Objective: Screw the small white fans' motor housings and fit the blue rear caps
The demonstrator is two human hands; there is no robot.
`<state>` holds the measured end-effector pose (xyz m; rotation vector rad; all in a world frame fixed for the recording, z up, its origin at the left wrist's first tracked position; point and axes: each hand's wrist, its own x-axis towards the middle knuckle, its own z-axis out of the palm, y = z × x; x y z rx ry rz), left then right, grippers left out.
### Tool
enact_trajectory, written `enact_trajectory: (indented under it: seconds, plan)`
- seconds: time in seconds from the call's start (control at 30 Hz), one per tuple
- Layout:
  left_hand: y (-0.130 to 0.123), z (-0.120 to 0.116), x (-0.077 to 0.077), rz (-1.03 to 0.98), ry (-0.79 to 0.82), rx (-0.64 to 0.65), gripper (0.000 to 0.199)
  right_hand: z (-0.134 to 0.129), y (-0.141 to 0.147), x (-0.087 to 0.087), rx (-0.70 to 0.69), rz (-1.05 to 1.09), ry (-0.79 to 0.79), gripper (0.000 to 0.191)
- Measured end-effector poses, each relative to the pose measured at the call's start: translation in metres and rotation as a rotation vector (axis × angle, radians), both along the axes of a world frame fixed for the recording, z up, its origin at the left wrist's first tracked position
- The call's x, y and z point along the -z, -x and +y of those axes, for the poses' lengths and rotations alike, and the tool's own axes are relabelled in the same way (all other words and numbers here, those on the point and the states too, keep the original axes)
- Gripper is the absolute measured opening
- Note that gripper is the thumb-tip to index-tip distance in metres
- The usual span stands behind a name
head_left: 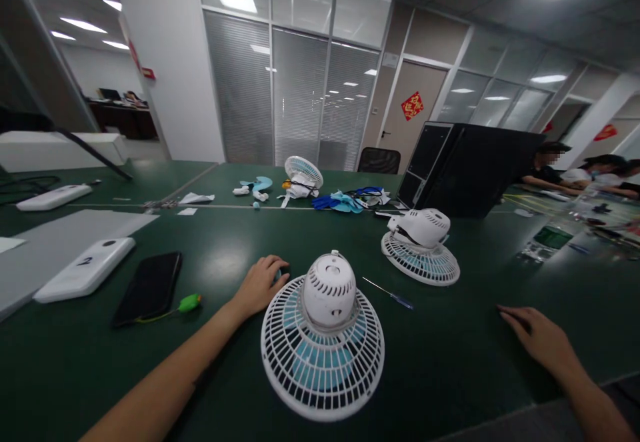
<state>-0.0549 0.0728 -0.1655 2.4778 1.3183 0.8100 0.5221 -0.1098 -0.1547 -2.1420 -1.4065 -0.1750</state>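
Directly before me a white fan head (330, 292) lies face down, its round grille on the table and pale blue blades showing through the bars. My left hand (260, 283) rests beside the grille's left edge, fingers curled around a small blue piece (279, 274), mostly hidden. Farther right, my right hand (543, 339) lies on the table with thumb and forefinger nearly together; a tiny dark spot shows at the tips, too small to name. A screwdriver (393, 294) lies between the hands, just right of the fan head.
A second fan head (423, 245) lies face down behind the screwdriver. Farther back are another fan (303, 177), loose blue blades (257, 184) and a black case (465, 169). At left lie a phone (149, 287) and a white power bank (86, 269). People sit at far right.
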Motion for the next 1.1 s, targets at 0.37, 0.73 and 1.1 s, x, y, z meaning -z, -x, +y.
enact_trajectory:
  seconds: [0.37, 0.73, 1.1]
  plan:
    - [-0.002, -0.005, -0.007, 0.061, 0.013, -0.010, 0.024, 0.015, 0.022, -0.009, 0.020, 0.020, -0.045, 0.016]
    - [-0.003, -0.009, -0.011, 0.086, -0.003, -0.015, 0.022, 0.055, 0.242, -0.030, -0.823, -0.138, 0.178, 0.030]
    - [-0.003, -0.008, -0.011, 0.083, 0.013, -0.002, 0.020, 0.063, 0.228, -0.025, -0.821, -0.114, 0.308, 0.029]
